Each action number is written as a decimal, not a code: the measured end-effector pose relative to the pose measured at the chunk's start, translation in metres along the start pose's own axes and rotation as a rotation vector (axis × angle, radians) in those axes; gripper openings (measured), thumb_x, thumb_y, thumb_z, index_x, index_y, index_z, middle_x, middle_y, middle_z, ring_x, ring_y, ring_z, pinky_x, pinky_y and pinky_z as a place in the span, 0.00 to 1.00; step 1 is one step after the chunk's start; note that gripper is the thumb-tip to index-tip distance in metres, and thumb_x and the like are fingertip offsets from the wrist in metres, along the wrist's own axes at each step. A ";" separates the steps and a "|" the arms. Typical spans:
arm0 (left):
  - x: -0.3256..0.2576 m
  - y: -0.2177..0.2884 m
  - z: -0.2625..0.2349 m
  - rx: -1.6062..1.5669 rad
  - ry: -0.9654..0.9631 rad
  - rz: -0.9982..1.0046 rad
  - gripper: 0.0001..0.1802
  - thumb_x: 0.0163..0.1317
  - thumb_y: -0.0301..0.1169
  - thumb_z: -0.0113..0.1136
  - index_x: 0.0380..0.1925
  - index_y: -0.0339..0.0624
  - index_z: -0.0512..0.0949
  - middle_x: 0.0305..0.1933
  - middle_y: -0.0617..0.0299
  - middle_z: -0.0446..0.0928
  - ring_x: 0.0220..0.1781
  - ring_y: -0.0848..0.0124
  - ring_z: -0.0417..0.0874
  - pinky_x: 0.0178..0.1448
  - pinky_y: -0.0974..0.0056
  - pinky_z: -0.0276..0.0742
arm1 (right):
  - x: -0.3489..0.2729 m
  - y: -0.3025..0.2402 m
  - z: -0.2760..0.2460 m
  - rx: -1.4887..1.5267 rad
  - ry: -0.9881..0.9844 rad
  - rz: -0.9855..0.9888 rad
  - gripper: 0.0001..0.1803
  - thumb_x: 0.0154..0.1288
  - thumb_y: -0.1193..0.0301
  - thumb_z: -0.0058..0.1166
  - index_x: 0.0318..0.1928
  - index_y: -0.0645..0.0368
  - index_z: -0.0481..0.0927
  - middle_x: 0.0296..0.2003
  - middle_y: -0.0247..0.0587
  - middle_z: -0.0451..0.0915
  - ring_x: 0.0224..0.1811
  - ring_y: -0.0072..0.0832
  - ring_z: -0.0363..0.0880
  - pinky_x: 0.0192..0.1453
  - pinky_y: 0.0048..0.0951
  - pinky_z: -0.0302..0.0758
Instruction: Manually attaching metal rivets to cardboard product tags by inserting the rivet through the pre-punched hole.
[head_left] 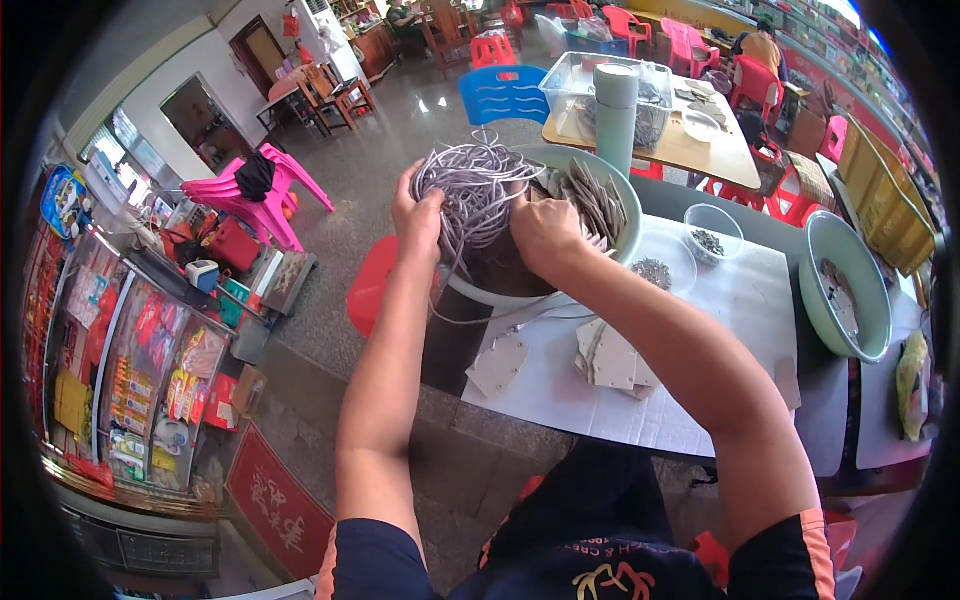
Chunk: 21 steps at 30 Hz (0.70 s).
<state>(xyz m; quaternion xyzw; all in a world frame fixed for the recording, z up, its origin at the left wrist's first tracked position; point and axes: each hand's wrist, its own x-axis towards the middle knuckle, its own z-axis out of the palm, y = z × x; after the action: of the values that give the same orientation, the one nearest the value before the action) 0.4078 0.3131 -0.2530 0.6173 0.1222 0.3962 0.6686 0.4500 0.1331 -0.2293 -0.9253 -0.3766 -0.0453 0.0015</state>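
A tangled bundle of thin grey cord (472,195) is lifted over the left part of a pale round basin (634,225). My left hand (418,216) grips the bundle's left side, thumb on top. My right hand (548,236) is closed in a fist at the bundle's right edge, its fingertips partly hidden among the strands. Flat grey pieces (597,205) are heaped in the basin, just beyond my right hand. One loose strand trails from the bundle across the white board (545,400) near me, where stacks of light plates (498,368) with small holes lie.
Small metal parts lie in a clear bowl (704,243) and a shallow dish (660,272). A pale green basin (843,290) stands at the right. Behind the work are a tall cylinder (615,115), a clear bin (575,110) and a blue chair (500,95). A red stool (368,285) is at the left.
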 end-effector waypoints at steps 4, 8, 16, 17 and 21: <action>-0.002 0.000 0.008 0.110 -0.060 0.045 0.29 0.52 0.16 0.53 0.59 0.38 0.74 0.50 0.55 0.80 0.48 0.69 0.83 0.54 0.65 0.79 | 0.004 -0.006 0.012 -0.016 0.015 0.054 0.34 0.68 0.72 0.49 0.72 0.70 0.57 0.38 0.47 0.87 0.41 0.38 0.88 0.42 0.35 0.83; -0.007 0.002 0.009 0.596 -0.109 0.072 0.31 0.53 0.17 0.55 0.61 0.43 0.75 0.50 0.53 0.83 0.51 0.66 0.84 0.57 0.64 0.77 | -0.006 0.020 -0.005 0.118 0.080 -0.067 0.30 0.64 0.73 0.51 0.65 0.73 0.64 0.40 0.54 0.86 0.43 0.45 0.87 0.43 0.42 0.83; -0.004 -0.026 0.031 0.769 -0.186 0.352 0.26 0.53 0.25 0.59 0.56 0.41 0.79 0.51 0.39 0.81 0.56 0.47 0.82 0.63 0.54 0.74 | 0.001 0.050 -0.046 0.395 0.134 0.073 0.25 0.53 0.70 0.56 0.52 0.68 0.78 0.42 0.57 0.85 0.48 0.49 0.86 0.51 0.42 0.82; 0.000 -0.028 0.031 0.754 -0.188 0.342 0.27 0.52 0.22 0.57 0.57 0.41 0.78 0.51 0.43 0.82 0.55 0.53 0.83 0.61 0.57 0.75 | 0.005 0.055 -0.046 0.393 0.135 0.073 0.25 0.53 0.70 0.56 0.52 0.68 0.78 0.42 0.57 0.85 0.48 0.49 0.86 0.51 0.42 0.82; 0.017 -0.029 0.037 0.514 -0.043 0.214 0.26 0.51 0.21 0.54 0.54 0.42 0.80 0.47 0.45 0.84 0.53 0.54 0.85 0.59 0.58 0.77 | 0.010 0.070 -0.058 0.452 -0.007 -0.041 0.28 0.51 0.66 0.60 0.55 0.59 0.78 0.47 0.60 0.82 0.50 0.52 0.83 0.52 0.46 0.83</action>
<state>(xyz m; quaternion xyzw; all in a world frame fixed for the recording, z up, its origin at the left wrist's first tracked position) 0.4543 0.3000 -0.2667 0.7844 0.1385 0.4072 0.4468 0.5016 0.0879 -0.1683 -0.8937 -0.3958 0.0434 0.2066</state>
